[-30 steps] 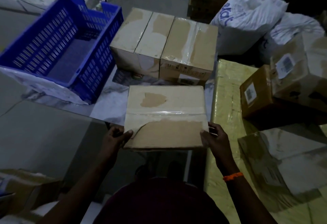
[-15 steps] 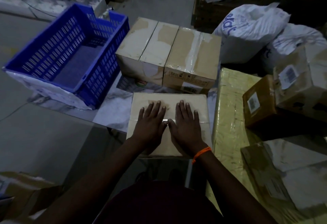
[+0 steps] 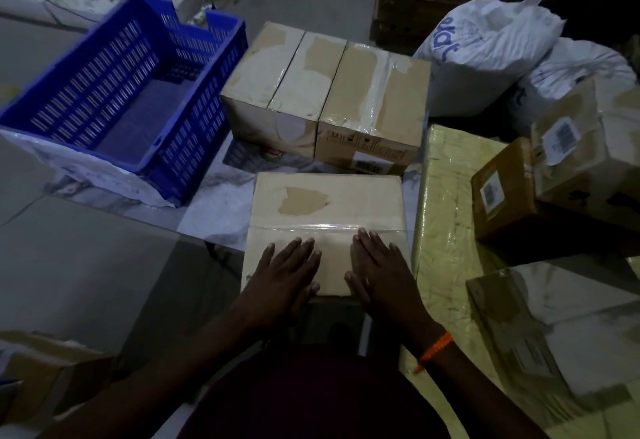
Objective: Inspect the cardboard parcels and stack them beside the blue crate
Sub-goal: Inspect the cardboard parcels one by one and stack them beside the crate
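Grey flooring (image 3: 86, 265) is showing dimly around the taped cardboard parcel (image 3: 325, 203) at centre frame. The left hand (image 3: 287, 276) and right hand (image 3: 381, 269) are pressing flat-fingered on its near half (gripping nothing), with the blue crate (image 3: 121, 92) lying upper left, nearer the left hand.

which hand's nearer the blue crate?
Left. The left hand lies flat on the near parcel at its left half, down-right of the blue crate; the right hand lies flat on its right half, farther off.

Taped parcel (image 3: 327, 208) (apparently flat) near crate (image 3: 194, 127)
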### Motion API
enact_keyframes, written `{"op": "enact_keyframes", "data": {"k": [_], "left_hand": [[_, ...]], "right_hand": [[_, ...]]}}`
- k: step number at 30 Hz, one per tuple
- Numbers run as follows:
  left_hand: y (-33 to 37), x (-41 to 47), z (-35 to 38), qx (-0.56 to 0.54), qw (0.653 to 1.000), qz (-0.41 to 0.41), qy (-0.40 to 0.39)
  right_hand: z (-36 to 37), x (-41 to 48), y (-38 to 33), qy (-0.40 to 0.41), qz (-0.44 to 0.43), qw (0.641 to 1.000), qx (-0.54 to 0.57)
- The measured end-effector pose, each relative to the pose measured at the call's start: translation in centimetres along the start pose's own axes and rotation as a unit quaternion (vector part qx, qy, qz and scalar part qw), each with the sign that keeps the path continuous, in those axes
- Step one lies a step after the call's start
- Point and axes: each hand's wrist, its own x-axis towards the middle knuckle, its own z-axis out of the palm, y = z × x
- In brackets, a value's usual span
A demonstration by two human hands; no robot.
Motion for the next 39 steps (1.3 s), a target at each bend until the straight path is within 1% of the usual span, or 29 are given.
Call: {"op": "enact_keyframes", "data": {"k": [4,7,9,12,14,16,17,18,20,21,23,25,26,28,30,33,35,37,39], "left_hand": [[-0.7,-1.7,1.3,0.058,0.997,0.041,-0.003],[-0.8,-1.3,1.3,0.053,0.998,0.042,0.001],[-0.7,-1.4,1.4,0.052,0.998,0.038,-0.002],[-0.6,-1.4,1.2,0.032,0.999,0.030,-0.004],[-0.4,-0.8,0.1,-0.029,0.999,0.019,0.031],[-0.4,-0.1,-1.5,-0.089,0.989,0.002,0.116],[-0.8,0.3,-2.2,-0.105,0.981,-0.023,0.161],[-1.6,0.9,-2.6,-0.123,0.973,-0.063,0.184],[-3.6,2.2,-3.2,-0.158,0.954,-0.162,0.196],[-4.7,3.0,-3.2,-0.185,0.942,-0.204,0.190],[-6.4,4.4,-3.3,-0.273,0.906,-0.273,0.174],[-7.0,5.3,-3.9,-0.361,0.866,-0.320,0.135],[-7.0,5.5,-4.2,-0.398,0.846,-0.337,0.111],[-6.8,5.5,-4.4,-0.437,0.825,-0.342,0.102],[-6.7,5.3,-4.6,-0.456,0.817,-0.333,0.113],[-6.2,5.3,-5.4,-0.466,0.811,-0.320,0.152],[-5.6,5.3,-6.3,-0.484,0.799,-0.304,0.186],[-4.8,5.4,-7.6,-0.518,0.774,-0.294,0.215],[-4.3,5.6,-8.8,-0.556,0.741,-0.288,0.242]], "right_hand": [[1.4,-2.5,0.6,0.036,-0.030,0.998,-0.038],[1.7,-2.9,0.6,0.052,-0.029,0.998,-0.036],[1.8,-2.8,0.5,0.050,-0.021,0.998,-0.018],[1.7,-2.6,0.5,0.025,-0.016,1.000,0.004],[0.9,-2.2,0.8,0.011,-0.022,0.999,0.041],[0.1,-1.3,1.7,0.022,-0.017,0.996,0.082],[-0.4,-0.7,2.3,0.048,-0.001,0.995,0.092],[-1.0,-0.1,2.8,0.087,0.027,0.991,0.098],[-2.5,1.2,3.2,0.153,0.122,0.971,0.134],[-3.5,2.0,3.1,0.160,0.170,0.959,0.163],[-4.6,3.7,3.3,0.125,0.231,0.933,0.245],[-5.0,5.1,3.7,0.086,0.271,0.891,0.354],[-4.9,5.5,4.0,0.080,0.281,0.877,0.382],[-4.3,5.7,4.5,0.082,0.288,0.862,0.408],[-4.6,5.6,4.2,0.102,0.291,0.853,0.422],[-5.4,5.2,4.2,0.127,0.293,0.845,0.429],[-6.1,5.1,4.3,0.153,0.287,0.835,0.443],[-7.2,5.0,4.1,0.192,0.278,0.827,0.450],[-8.0,5.0,4.2,0.234,0.277,0.806,0.468]]}}
